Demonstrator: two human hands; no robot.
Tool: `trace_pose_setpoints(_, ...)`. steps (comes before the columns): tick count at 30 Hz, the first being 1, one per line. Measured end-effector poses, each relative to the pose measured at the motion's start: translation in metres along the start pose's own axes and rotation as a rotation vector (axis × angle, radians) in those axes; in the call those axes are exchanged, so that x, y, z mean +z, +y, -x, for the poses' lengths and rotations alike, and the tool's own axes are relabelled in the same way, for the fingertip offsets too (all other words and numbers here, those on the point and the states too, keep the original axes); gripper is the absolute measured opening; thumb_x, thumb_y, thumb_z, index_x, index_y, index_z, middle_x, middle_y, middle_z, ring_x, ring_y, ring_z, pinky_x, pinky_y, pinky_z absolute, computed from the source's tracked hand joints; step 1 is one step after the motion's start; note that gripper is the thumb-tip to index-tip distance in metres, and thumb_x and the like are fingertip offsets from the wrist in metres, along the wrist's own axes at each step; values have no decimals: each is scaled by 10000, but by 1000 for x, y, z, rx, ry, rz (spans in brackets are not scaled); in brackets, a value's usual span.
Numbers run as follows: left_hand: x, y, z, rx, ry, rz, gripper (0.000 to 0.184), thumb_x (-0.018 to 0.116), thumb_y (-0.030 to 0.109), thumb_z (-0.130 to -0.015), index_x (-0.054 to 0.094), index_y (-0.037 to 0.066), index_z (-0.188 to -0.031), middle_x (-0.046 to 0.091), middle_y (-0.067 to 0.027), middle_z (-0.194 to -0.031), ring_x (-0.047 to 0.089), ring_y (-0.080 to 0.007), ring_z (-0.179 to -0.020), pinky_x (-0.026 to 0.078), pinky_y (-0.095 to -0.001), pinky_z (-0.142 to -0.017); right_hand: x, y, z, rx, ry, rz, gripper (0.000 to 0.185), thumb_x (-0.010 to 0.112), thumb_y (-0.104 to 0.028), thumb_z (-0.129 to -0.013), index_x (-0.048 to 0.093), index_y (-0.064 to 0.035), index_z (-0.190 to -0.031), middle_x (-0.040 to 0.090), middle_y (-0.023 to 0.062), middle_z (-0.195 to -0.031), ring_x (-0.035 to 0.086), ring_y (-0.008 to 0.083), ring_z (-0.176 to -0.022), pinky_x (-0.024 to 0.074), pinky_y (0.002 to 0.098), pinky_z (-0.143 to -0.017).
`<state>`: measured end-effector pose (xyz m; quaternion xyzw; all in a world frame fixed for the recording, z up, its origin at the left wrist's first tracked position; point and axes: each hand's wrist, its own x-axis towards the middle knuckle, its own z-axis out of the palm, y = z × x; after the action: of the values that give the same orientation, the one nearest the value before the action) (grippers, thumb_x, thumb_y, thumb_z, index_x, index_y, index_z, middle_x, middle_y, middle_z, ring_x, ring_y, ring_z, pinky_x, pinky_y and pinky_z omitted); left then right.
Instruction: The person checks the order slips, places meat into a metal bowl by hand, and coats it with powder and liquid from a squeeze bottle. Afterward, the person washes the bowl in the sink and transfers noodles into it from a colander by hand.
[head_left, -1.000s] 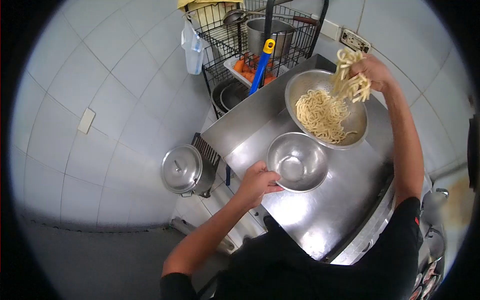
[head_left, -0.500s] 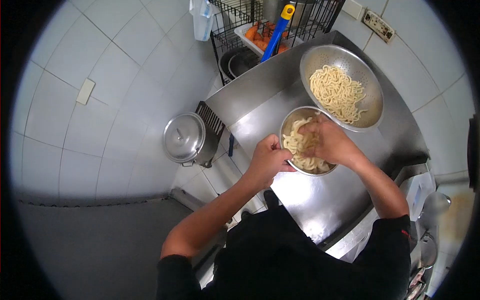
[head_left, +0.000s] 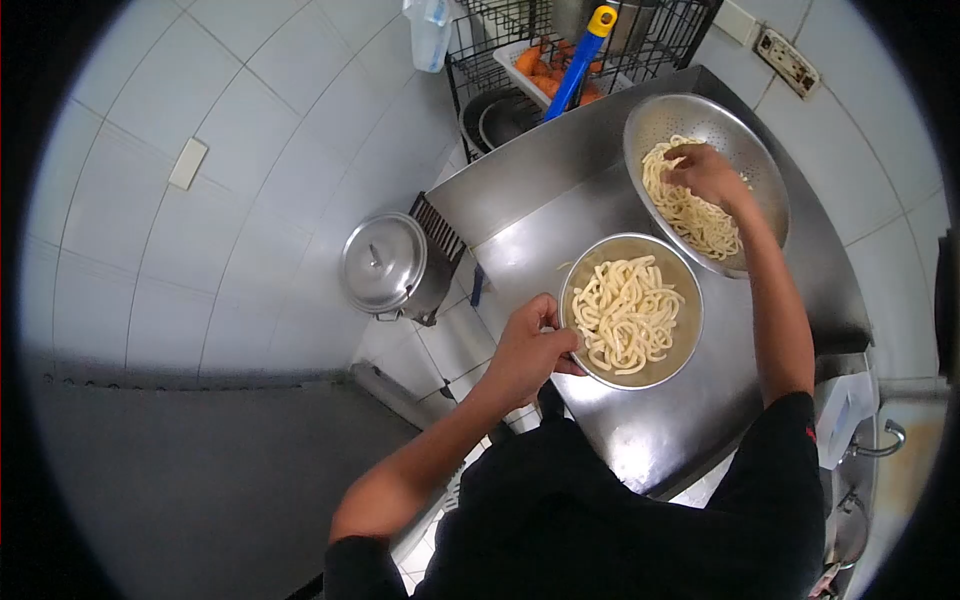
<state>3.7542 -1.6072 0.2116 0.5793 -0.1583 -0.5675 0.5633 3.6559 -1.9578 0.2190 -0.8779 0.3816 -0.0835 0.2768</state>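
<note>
A steel bowl point(head_left: 692, 345) of thick pale noodles point(head_left: 628, 315) rests on the metal counter. My left hand point(head_left: 540, 345) pinches its left rim between thumb and fingers. Behind it, to the right, a perforated steel colander point(head_left: 765, 190) leans at a tilt and contains more noodles point(head_left: 690, 215). Over those noodles is my right hand point(head_left: 708, 178), its fingers reaching down with gaps between them. The fingertips touch the upper part of the pile, and no lifted noodles show in them.
A steel counter point(head_left: 540, 225) with raised edges lies under the bowls. Beyond it, a black wire rack point(head_left: 480, 70) carries a tray of orange vegetables point(head_left: 545, 75). A blue handle with a yellow end point(head_left: 580, 70) sticks up there. A lidded pot point(head_left: 385, 265) stands at left, a tap point(head_left: 885, 440) at right.
My right hand has left the noodles in the bowl and moved up and right into the colander. My left hand keeps its grip on the bowl's rim.
</note>
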Motion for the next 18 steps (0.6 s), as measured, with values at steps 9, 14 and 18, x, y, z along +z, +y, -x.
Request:
trace_pose_setpoints(9,4,-11,7,42,67,36,285,599,-26,-817,433,-7,-1047,590,-153,-971,681,-255,-762,608,-327,-579,27,68,-21,-8,-73,414,559,806,-266,-713,633,-69,-1207,618,178,-1224,633,278,-1031,507,393,-889)
trace_pose_setpoints(14,8,-14,7,30,69,26,285,610,-37,-805,433,9,-1023,590,-151,-980,679,-258,-795,617,-346,-617,58,121,-53,-10,-57,598,338,736,-102,-634,721,-30,-964,696,184,-992,679,289,-920,535,396,-810)
trace_pose_setpoints(18,9,-15,8,28,68,36,278,609,-44,-794,441,3,-1011,592,-151,-975,679,-266,-794,620,-363,-641,-3,100,-35,145,-60,278,182,709,-75,-631,696,36,-775,682,156,-766,661,178,-668,539,330,-638)
